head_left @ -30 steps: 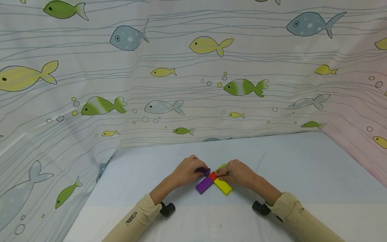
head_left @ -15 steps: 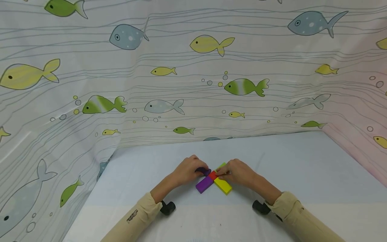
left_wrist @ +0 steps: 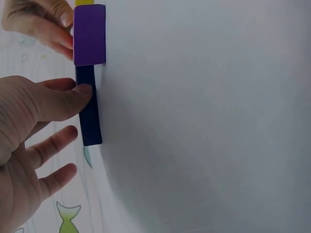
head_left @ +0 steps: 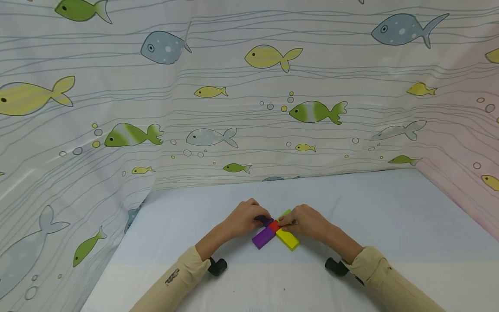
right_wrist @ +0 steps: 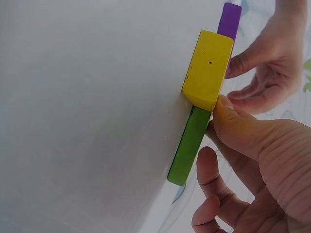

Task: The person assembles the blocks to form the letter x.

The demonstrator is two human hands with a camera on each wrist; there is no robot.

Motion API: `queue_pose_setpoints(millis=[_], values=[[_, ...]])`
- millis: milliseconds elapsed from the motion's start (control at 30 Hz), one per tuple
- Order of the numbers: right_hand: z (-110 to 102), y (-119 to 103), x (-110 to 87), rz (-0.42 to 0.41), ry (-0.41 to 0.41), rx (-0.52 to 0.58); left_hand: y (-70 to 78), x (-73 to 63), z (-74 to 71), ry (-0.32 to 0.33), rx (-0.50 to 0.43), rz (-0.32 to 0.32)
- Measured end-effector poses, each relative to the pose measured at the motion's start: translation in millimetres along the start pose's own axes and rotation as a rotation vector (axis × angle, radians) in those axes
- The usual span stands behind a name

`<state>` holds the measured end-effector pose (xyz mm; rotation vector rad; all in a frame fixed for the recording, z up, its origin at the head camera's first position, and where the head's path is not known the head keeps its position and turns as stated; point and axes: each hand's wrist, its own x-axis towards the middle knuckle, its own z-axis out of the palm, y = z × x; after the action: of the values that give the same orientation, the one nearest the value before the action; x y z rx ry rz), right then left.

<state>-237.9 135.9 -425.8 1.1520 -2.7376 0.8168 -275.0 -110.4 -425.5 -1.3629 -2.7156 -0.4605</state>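
Near the middle of the table lies a cross of coloured blocks. My left hand (head_left: 243,220) pinches a dark blue block (left_wrist: 89,116) between thumb and fingers. One end of it meets the cross, beside the purple block (head_left: 264,238). At the centre sits a red block (head_left: 274,225), which my right hand (head_left: 308,222) grips with thumb and fingertips. A yellow block (right_wrist: 208,68) points toward me on the right, and a green block (right_wrist: 188,148) extends away behind the right fingers. The red block is hidden in both wrist views.
The blocks lie on a pale cloth-covered table (head_left: 280,286). A fish-patterned curtain (head_left: 234,112) rises behind and along the left, with a pinkish stretch at the right. Dark wrist-worn cameras (head_left: 217,267) sit under both forearms, close above the table.
My left hand has shifted slightly right, bringing the dark blue block closer in against the red one. The right hand and the other blocks stay practically where they were.
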Motion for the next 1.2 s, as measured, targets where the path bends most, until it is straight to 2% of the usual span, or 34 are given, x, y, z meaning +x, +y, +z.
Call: queue_pose_setpoints(millis=[267,833,1067,1200], values=[[0.6,-0.7,1.0,-0.004,-0.001,-0.006,1.8,1.2,-1.0,-0.005,0.017,0.019],[1.9,-2.3,-0.8,-0.018,0.011,-0.121,0.5,1.1,4.6,-0.002,0.004,0.056],[2.3,-3.5,-2.3,0.017,0.018,-0.162,3.6,1.7,1.1,-0.017,0.001,0.054],[1.8,-3.6,-3.7,-0.004,0.028,-0.195,2.4,1.0,-1.0,-0.018,-0.008,0.059]])
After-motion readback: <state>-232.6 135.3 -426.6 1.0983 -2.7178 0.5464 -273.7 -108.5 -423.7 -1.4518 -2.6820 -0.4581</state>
